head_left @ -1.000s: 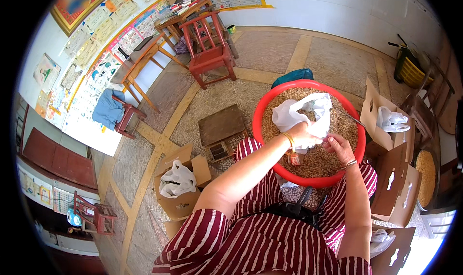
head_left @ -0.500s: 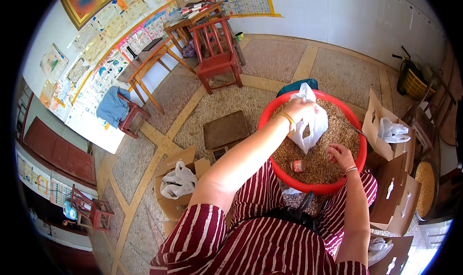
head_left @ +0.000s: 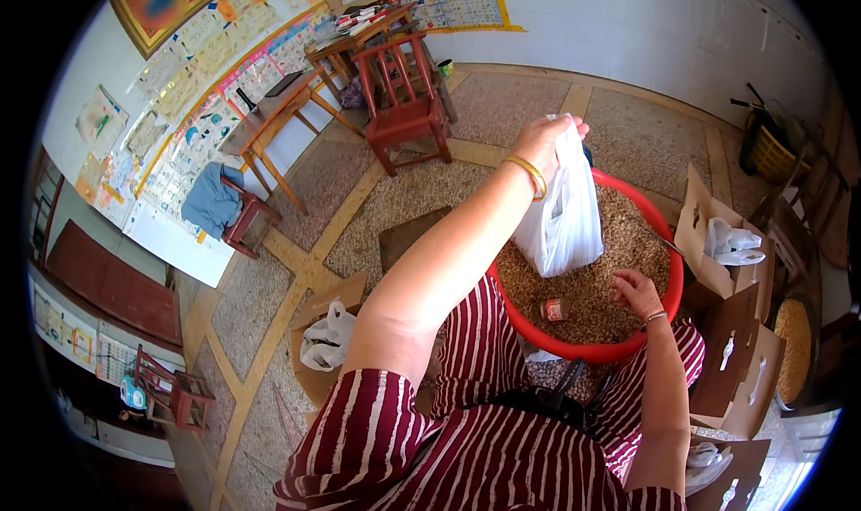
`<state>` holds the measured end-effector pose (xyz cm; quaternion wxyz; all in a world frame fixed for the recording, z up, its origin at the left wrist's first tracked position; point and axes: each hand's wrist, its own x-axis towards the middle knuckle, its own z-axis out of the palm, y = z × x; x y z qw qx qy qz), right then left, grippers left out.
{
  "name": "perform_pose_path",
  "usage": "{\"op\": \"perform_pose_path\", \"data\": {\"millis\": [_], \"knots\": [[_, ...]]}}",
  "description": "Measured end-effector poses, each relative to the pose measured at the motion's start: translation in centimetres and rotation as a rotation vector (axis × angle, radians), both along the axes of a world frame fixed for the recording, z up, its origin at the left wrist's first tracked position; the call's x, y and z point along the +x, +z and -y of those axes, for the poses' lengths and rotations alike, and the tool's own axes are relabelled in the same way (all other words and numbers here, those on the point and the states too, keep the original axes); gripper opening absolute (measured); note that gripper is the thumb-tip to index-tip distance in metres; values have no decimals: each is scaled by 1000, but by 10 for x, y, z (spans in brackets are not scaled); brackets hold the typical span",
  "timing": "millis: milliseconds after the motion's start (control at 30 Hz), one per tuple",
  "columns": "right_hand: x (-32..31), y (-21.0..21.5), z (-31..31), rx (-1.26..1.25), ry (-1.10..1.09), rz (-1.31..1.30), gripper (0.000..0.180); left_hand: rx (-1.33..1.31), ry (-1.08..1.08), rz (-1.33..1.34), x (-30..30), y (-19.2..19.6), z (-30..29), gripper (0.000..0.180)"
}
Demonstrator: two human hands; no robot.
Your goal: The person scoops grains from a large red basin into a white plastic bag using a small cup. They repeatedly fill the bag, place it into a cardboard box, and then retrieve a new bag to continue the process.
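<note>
White bag (head_left: 563, 217) held aloft over red basin (head_left: 673, 278), left hand (head_left: 543, 139) fingers clamped on top. Basin filled with grain, small can (head_left: 555, 309) inside. Right hand (head_left: 635, 291) rested on grain, fingers loosely curled.

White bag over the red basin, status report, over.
Left hand grips white bag, lifted over red basin. Right hand on grain. Small can nearby.

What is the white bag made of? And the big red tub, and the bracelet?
The white bag, held up by the left hand, looks like thin plastic film: it crinkles, hangs limp and lets some light through. The red tub seems to be moulded plastic, with a smooth, even, slightly shiny rim. The bracelet looks like gold-coloured metal, shiny; whether it is real gold cannot be told.
</note>
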<state>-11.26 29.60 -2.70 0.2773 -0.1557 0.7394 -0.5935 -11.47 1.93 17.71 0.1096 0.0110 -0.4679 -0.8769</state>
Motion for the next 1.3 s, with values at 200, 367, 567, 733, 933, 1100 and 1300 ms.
{"op": "perform_pose_path", "data": {"millis": [200, 367, 567, 733, 933, 1100, 1300], "knots": [[-1, 2, 3, 52, 39, -13, 33, 10, -21, -76, 14, 23, 7, 28], [0, 0, 3, 44, 56, 1, 34, 9, 2, -146, 32, 46, 31, 29], [2, 4, 0, 17, 4, 21, 29, 37, 94, -166, 53, 65, 71, 33], [7, 9, -1, 15, -19, 61, 29, -1, 169, -185, 73, 73, 103, 37], [-1, -9, -11, 69, 7, 22, 30, -47, 216, -150, 88, 70, 140, 38], [-4, -17, -12, 89, 16, 38, 33, -43, 313, -84, 106, 49, 178, 37], [-2, -16, -6, 120, 38, 67, 34, -14, 487, -38, 132, 12, 229, 26]]}}
